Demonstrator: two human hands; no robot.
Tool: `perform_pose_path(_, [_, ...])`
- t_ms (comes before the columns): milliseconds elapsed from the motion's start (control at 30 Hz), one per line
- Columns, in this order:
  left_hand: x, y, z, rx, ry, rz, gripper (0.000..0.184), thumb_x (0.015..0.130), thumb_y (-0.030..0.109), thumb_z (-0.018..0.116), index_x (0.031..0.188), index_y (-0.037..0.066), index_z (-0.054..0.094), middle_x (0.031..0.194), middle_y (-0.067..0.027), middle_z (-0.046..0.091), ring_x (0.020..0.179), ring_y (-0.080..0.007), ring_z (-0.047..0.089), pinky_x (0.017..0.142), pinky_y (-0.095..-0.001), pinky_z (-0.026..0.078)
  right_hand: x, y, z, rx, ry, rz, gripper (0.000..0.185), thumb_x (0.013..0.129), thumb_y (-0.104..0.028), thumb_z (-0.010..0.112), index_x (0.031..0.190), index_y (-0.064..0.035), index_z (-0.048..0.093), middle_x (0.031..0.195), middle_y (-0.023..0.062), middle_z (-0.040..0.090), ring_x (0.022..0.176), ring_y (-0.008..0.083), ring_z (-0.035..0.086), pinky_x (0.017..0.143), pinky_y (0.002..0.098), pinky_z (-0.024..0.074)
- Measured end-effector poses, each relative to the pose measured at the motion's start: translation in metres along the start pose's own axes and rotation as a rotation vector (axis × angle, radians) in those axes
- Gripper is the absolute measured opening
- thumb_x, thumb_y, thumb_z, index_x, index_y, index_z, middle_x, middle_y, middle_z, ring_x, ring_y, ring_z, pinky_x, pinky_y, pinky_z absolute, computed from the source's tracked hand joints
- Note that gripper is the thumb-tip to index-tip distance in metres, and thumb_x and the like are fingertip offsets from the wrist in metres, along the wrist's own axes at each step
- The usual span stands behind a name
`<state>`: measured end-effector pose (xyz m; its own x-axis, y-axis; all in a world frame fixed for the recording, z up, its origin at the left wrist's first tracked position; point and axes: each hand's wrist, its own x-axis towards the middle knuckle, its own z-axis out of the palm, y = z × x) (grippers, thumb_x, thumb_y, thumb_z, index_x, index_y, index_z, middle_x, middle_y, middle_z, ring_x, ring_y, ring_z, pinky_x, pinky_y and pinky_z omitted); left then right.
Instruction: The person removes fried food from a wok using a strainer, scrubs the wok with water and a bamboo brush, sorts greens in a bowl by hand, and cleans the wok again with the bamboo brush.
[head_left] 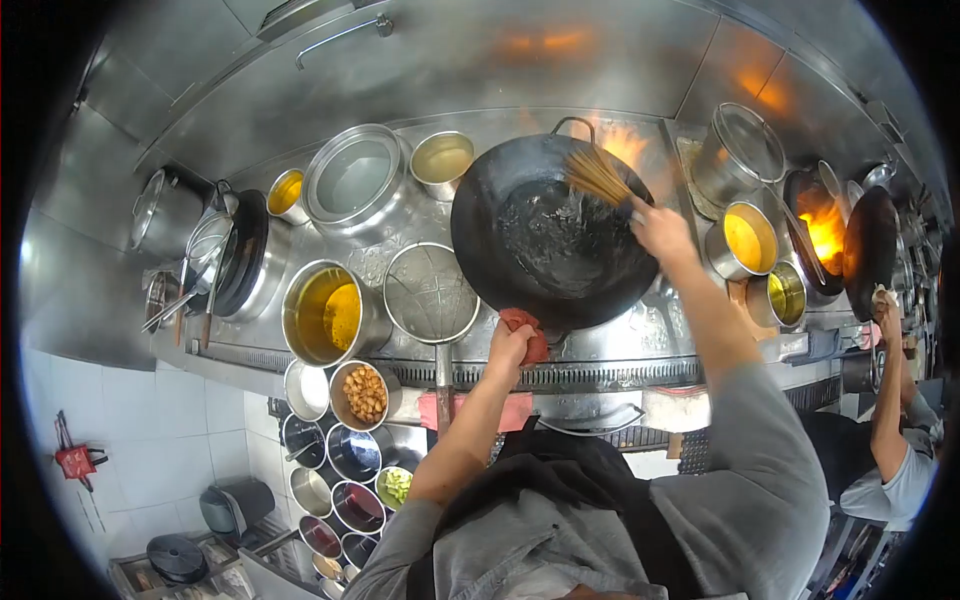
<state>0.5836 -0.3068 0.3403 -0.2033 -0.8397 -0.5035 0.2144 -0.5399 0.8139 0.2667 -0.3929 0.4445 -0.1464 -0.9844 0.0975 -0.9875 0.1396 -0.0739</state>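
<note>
A large black wok (480, 215) stands tilted over the burner, with a little water glistening in its bowl. Flames (625, 143) rise behind its far right rim. My right hand (662, 232) grips a bamboo wok brush (598, 175), whose bristles lie over the upper right inner wall. At the near rim my left hand (511, 346) is closed on a folded red cloth (530, 336), which presses against the wok's edge. Just left of the wok rests a round wire strainer (432, 292), its handle pointing toward me.
Pots of yellow liquid (336, 313) and a large water pot (355, 178) stand left. More pots (742, 240) stand right. Several containers, one with browned cubes (362, 392), fill the lower left. A co-worker's hand (886, 308) holds another wok (868, 250) near a burning stove at far right.
</note>
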Motion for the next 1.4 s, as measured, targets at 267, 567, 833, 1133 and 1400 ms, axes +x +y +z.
perform_pose_path(267, [-0.019,0.022,0.014,0.032,0.133,0.084,0.026,0.073,0.0,0.052,0.099,0.002,0.056,0.089,-0.0099,0.061,0.078,-0.0224,0.062,0.066,-0.0353,0.054,-0.043,-0.104,0.016,0.629,-0.074,-0.194,0.049,0.079,-0.032,0.069,0.124,-0.0137,0.063,0.107,0.0198,0.067,0.096,0.0352,0.065,0.088,0.0413,0.0507])
perform_pose_path(567, [-0.063,0.055,-0.033,0.229,0.216,0.23,0.03,0.07,-0.001,0.053,0.099,-0.001,0.059,0.087,-0.0102,0.064,0.072,-0.0212,0.063,0.066,-0.0328,0.053,-0.148,0.112,-0.096,0.575,-0.518,0.006,0.051,0.071,-0.03,0.073,0.12,-0.0176,0.067,0.109,0.0188,0.068,0.098,0.0297,0.066,0.089,0.0346,0.052])
perform_pose_path(833, [-0.079,0.108,-0.02,0.641,0.296,0.452,0.032,0.066,0.001,0.053,0.096,-0.002,0.064,0.089,-0.01,0.067,0.079,-0.0209,0.065,0.072,-0.0307,0.052,-0.169,0.107,-0.059,0.793,-0.082,0.083,0.05,0.077,-0.026,0.073,0.124,-0.0106,0.064,0.103,0.0196,0.07,0.097,0.0235,0.067,0.088,0.0327,0.0488])
perform_pose_path(1133, [-0.098,0.128,-0.003,1.042,0.432,0.656,0.041,0.068,0.014,0.061,0.106,-0.002,0.062,0.093,-0.0226,0.069,0.093,-0.0381,0.066,0.083,-0.0406,0.051,-0.275,0.04,-0.019,1.194,-0.354,0.033,0.05,0.078,-0.03,0.074,0.124,-0.0126,0.064,0.114,0.0191,0.067,0.105,0.0288,0.065,0.094,0.0338,0.0471])
perform_pose_path(1400, [-0.142,0.06,0.023,0.971,0.477,1.009,0.054,0.072,0.01,0.064,0.124,-0.002,0.053,0.085,-0.0267,0.067,0.08,-0.0426,0.067,0.071,-0.0451,0.054,-0.262,0.042,-0.024,1.125,-0.436,0.024,0.05,0.078,-0.029,0.071,0.124,-0.0118,0.064,0.107,0.0197,0.069,0.098,0.0271,0.067,0.089,0.034,0.0479])
